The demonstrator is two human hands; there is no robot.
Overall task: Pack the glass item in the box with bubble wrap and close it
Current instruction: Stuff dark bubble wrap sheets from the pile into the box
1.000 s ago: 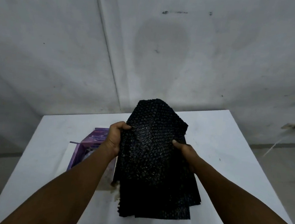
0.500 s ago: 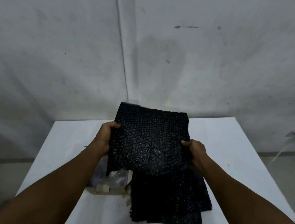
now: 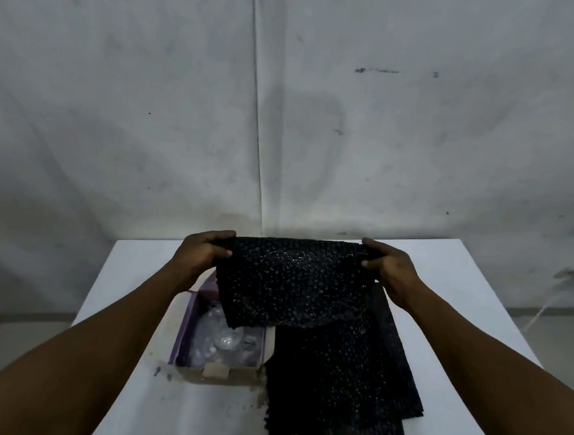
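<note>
Bubble wrap sheet (image 3: 291,279): pinched at both top corners by left hand (image 3: 200,255) and right hand (image 3: 389,273), above the box (image 3: 184,326); best lowered evenly over glass item (image 3: 224,341).

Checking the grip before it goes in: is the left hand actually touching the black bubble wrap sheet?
Touching. The head view shows the left hand pinching the black bubble wrap sheet's upper left corner, thumb in front, fingers over the edge.

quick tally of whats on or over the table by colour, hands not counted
Black: 2, the bubble wrap sheet held up by the left hand and right hand, and the bubble wrap stack on the table
Purple: 1, the open box
Clear: 1, the glass item in the box
Total: 4
</note>
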